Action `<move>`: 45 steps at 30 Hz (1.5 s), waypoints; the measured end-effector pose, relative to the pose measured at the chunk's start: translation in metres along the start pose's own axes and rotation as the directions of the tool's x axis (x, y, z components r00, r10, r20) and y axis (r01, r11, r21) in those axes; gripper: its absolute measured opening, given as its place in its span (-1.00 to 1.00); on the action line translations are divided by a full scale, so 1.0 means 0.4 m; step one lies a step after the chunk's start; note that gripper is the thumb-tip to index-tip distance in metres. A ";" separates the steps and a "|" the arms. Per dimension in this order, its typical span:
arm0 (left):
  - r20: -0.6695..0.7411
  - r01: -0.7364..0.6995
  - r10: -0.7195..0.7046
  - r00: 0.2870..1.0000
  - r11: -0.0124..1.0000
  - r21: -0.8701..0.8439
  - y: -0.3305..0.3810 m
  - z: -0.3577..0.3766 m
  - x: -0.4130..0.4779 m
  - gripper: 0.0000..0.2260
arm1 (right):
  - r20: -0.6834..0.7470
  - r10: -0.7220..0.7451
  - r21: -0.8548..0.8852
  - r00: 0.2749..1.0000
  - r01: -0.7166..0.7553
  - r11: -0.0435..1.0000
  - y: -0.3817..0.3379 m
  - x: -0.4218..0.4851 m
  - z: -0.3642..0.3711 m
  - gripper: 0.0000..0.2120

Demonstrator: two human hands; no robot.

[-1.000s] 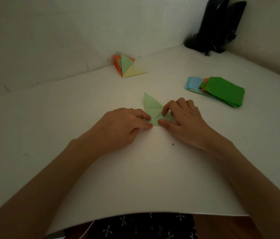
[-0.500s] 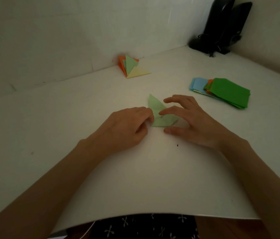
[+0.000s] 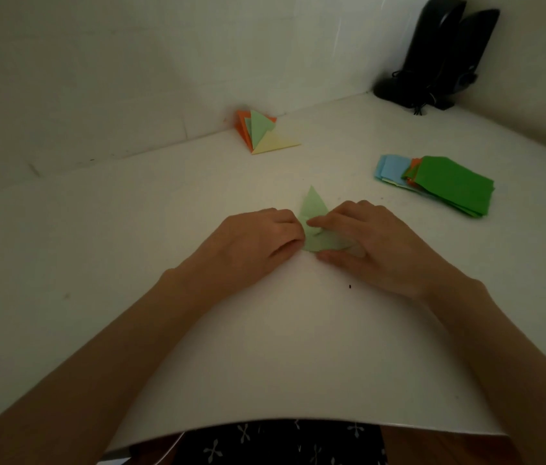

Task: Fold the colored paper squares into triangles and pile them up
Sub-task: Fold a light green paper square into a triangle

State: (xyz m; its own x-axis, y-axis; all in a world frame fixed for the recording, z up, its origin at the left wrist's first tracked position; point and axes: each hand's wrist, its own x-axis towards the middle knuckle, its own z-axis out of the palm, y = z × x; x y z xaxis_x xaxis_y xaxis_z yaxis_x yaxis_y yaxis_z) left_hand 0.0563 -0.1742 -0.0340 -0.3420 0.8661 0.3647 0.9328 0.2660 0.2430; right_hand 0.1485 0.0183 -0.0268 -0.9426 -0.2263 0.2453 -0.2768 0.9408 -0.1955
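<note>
Head view. White table (image 3: 130, 236) set in a wall corner, dim light.

Light green paper (image 3: 312, 207) lies flat on the table at centre, between the two hands. It is partly folded, with one pointed tip sticking out toward the far wall. Its lower part is covered by fingers.

Left hand (image 3: 255, 241): fingers curled, knuckles up. Fingertips and thumb are closed on the paper's left corner in what looks like a pinch. Wrist is low on the table.

Right hand (image 3: 374, 245): not clenched, fingers fairly straight. Forefinger is laid across the paper and pressing it down, thumb along the paper's near edge. It is not gripping, just flat pressure on the sheet.

Pile of folded triangles (image 3: 261, 134) is far back against the wall: orange, green and pale yellow, loosely fanned, well apart from the hands.

Stack of unfolded squares (image 3: 451, 182) is on the table to the right. Dark green is on top, with orange and light blue edges showing at its left side. It sits near the right hand without touching it.

Two black upright objects (image 3: 439, 52) stand in the far right corner, with a cable at the base; too dark to tell what they are.

Dark patterned cloth (image 3: 281, 444) shows below the table's near edge.
</note>
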 end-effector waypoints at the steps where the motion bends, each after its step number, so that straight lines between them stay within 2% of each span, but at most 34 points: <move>1: -0.002 0.009 -0.009 1.000 1.000 -0.015 0.004 -0.003 -0.001 -0.69 | -0.006 -0.014 -0.005 1.000 0.014 1.000 -0.002 -0.001 0.000 -0.57; 9: -0.015 -0.010 0.010 1.000 1.000 -0.001 0.005 0.008 0.008 -0.67 | -0.048 0.019 -0.083 0.999 -0.023 0.996 -0.023 0.006 0.005 -0.56; 12: -0.057 0.000 -0.001 0.998 1.000 -0.015 0.004 0.020 0.012 -0.67 | -0.006 0.090 0.002 0.996 -0.090 0.996 -0.014 0.005 0.001 -0.55; 14: -0.076 0.034 -0.039 0.996 0.998 -0.057 0.005 0.026 0.012 -0.67 | 0.011 0.143 0.095 0.990 -0.143 0.985 -0.006 0.004 -0.001 -0.63; 17: -0.104 0.138 -0.158 0.982 0.974 -0.181 0.005 0.031 0.013 -0.75 | -0.048 0.234 0.210 0.971 -0.219 0.953 -0.007 0.010 0.004 -0.82; 20: -0.121 0.244 -0.283 0.952 0.934 -0.261 0.004 0.033 0.015 -0.86 | -0.062 0.370 0.309 0.927 -0.335 0.890 -0.016 0.023 0.008 -0.82; 26: -0.101 0.393 -0.420 0.902 0.895 -0.209 0.016 0.034 0.016 -0.86 | -0.075 0.513 0.188 0.855 -0.493 0.849 -0.020 0.040 0.031 -0.60; 30: -0.102 0.460 -0.470 0.877 0.881 -0.109 0.024 0.030 0.014 -0.83 | -0.101 0.545 0.091 0.833 -0.537 0.838 -0.021 0.045 0.044 -0.60; 33: -0.067 0.482 -0.483 0.873 0.876 -0.034 0.018 0.024 0.013 -0.84 | -0.111 0.557 0.084 0.823 -0.551 0.831 -0.018 0.049 0.044 -0.61; 37: -0.022 0.490 -0.493 0.870 0.869 -0.070 0.016 0.020 0.011 -0.90 | -0.034 0.580 0.175 0.814 -0.566 0.806 -0.010 0.048 0.035 -0.67; 41: -0.006 0.489 -0.490 0.872 0.870 -0.061 0.018 0.017 0.014 -0.86 | -0.071 0.579 0.100 0.813 -0.571 0.815 -0.014 0.051 0.042 -0.67; 45: -0.058 0.308 -0.307 0.950 0.952 0.001 0.021 0.022 0.004 -0.74 | -0.110 0.564 0.068 0.819 -0.560 0.826 -0.011 0.047 0.048 -0.70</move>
State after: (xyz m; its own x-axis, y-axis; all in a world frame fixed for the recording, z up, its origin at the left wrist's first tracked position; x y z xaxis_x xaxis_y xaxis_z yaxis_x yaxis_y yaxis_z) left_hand 0.0646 -0.1668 -0.0392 -0.6178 0.7164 0.3241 0.7825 0.5198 0.3427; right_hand 0.1285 0.0050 -0.0396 -0.9073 0.3728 0.1948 0.2863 0.8867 -0.3631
